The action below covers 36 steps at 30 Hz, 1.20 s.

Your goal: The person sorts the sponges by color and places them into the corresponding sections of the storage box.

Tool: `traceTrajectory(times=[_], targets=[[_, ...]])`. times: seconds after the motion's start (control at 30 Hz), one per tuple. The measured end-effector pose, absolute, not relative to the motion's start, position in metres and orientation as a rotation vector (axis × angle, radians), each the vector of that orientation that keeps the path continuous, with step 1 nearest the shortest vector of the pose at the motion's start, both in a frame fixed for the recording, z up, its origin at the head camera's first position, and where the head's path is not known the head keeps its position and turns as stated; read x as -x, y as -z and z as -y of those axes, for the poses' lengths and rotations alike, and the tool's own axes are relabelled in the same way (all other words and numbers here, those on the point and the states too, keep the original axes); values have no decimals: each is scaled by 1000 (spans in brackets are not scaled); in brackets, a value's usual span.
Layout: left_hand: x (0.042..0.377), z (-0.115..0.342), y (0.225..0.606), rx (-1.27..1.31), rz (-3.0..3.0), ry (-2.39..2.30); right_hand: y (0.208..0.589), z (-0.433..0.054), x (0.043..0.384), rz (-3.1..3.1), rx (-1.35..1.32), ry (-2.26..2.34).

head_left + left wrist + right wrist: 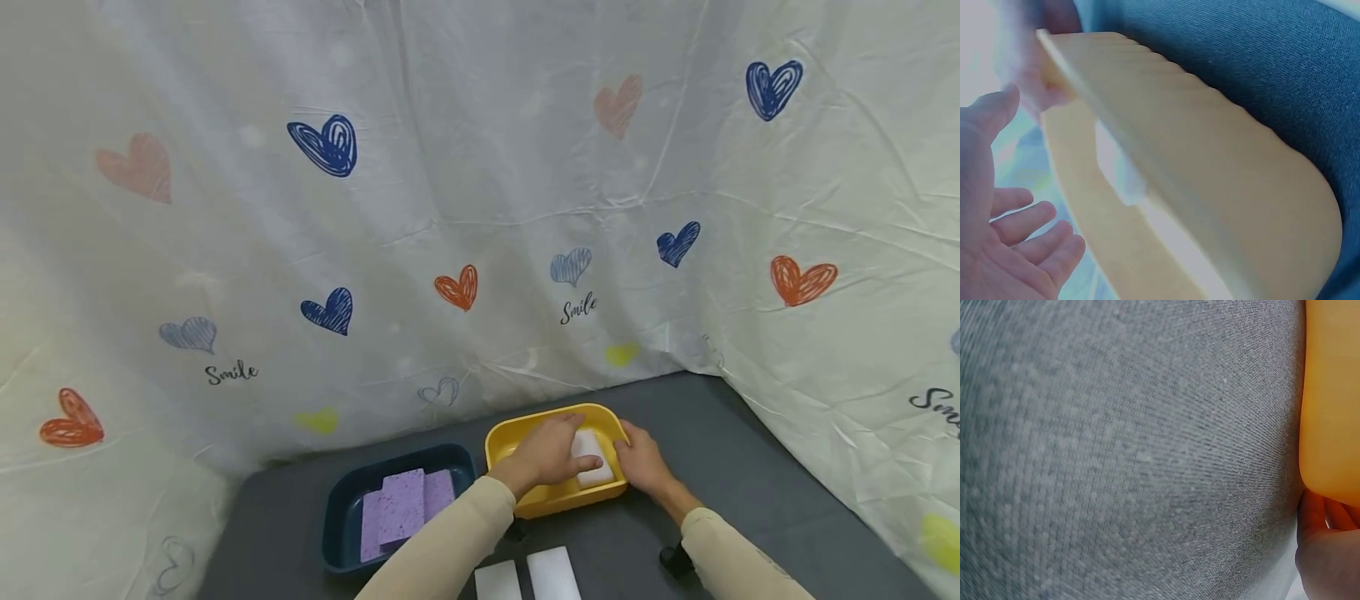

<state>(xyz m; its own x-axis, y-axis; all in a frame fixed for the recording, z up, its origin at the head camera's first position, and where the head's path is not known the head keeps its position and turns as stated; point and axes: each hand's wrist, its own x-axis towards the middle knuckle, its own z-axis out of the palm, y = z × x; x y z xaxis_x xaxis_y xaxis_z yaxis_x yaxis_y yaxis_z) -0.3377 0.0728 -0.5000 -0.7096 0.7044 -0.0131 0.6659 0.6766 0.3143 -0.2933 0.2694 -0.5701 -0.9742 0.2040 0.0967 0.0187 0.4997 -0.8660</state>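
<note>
A yellow plastic tray [558,502] stands on the dark tabletop with a white block [597,477] lying at its right side. Above it, my left hand [549,450] is held with fingers extended and thumb spread. The left wrist view shows that hand [1016,244] apart from the tray wall [1210,144], its palm holding nothing. My right hand [643,460] grips the tray's right end, thumb over the rim. In the right wrist view its fingers [1313,519] reach under the tray's rounded corner, partly out of frame.
Left of the yellow tray is a navy tray [332,525] holding purple speckled sponges [402,504]. Two white blocks, one left [498,582] and one right [553,575], lie at the near edge of view. A curtain printed with hearts [457,287] hangs behind the table.
</note>
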Motion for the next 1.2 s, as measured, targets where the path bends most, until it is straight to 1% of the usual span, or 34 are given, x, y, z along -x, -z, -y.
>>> traceTrajectory(times=[0.23, 0.7, 0.97, 1.2], targets=[[328, -59, 485, -1162, -2752, -505, 568, -269, 291, 2587, 221, -1482], [304, -35, 468, -1194, -2748, -631, 567, -268, 290, 2593, 222, -1476], [290, -21, 463, -1278, -2728, -670, 572, -269, 288, 2601, 224, -1486], [274, -5, 459, -1292, -2761, -702, 569, -269, 291, 2613, 210, -1458]])
